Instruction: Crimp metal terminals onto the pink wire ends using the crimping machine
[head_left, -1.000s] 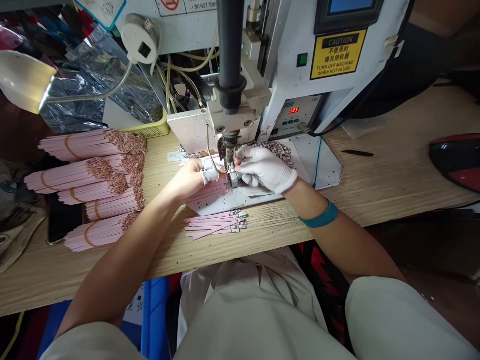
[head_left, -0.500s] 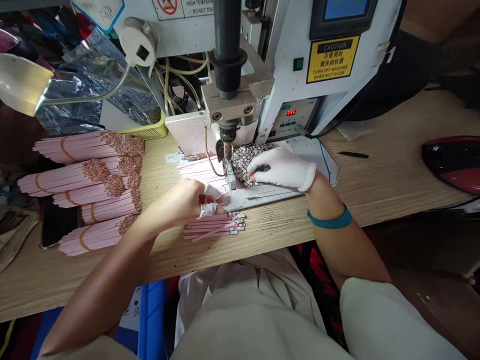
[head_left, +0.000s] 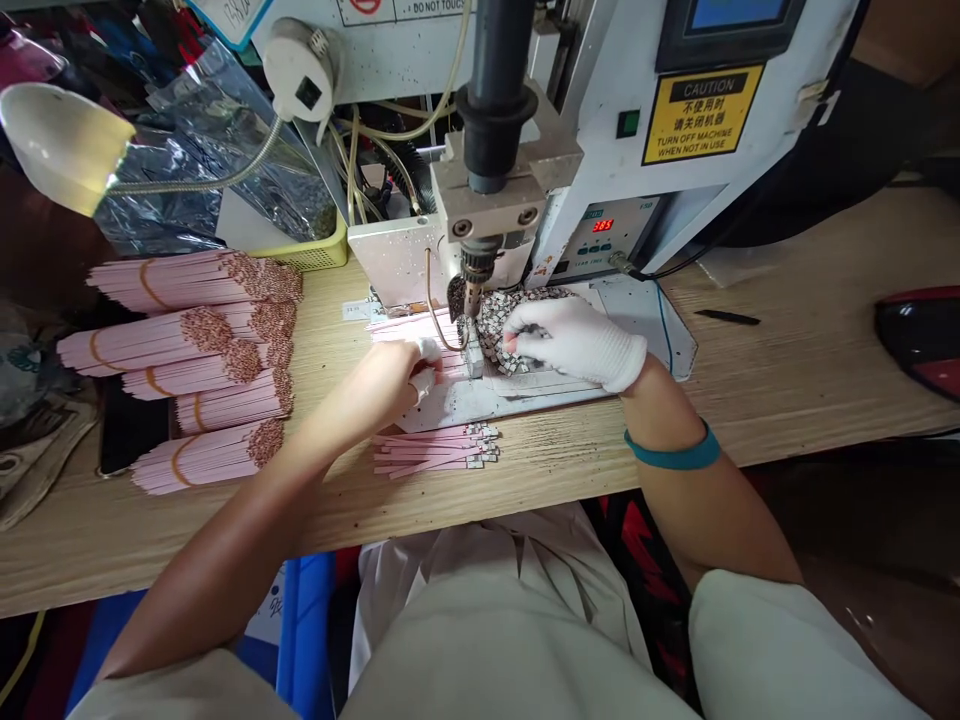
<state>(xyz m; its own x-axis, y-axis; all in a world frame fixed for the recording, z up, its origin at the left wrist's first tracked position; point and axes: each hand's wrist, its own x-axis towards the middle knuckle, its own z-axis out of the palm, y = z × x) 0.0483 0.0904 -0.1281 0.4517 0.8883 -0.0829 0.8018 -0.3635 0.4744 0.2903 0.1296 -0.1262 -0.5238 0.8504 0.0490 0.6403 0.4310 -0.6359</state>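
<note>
My left hand (head_left: 394, 378), with white coverings on its fingertips, is curled closed at the front of the loose pink strips (head_left: 384, 328) on the machine's plate. What its fingertips hold, if anything, is too small to tell. My right hand (head_left: 574, 340) wears a white glove with bare fingertips. Its thumb and finger are pinched together over a pile of small metallic and dark pieces (head_left: 495, 318); a held piece cannot be made out. Between the hands, the machine's nozzle (head_left: 472, 295) points down at a small metal block (head_left: 473, 358). Pink strips with small end pieces (head_left: 427, 452) lie in front of the plate.
Banded bundles of pink strips (head_left: 202, 360) are stacked at the left, beside a dark phone-like slab (head_left: 127, 430). A lamp (head_left: 64, 145) and a yellow basket (head_left: 319, 250) stand behind them. A thin black tool (head_left: 727, 317) lies right of the plate (head_left: 679, 345).
My left hand has moved back, away from the strips at the table's front, to the loose strips on the plate, its fingers curling in. My right hand stays at the pile.
</note>
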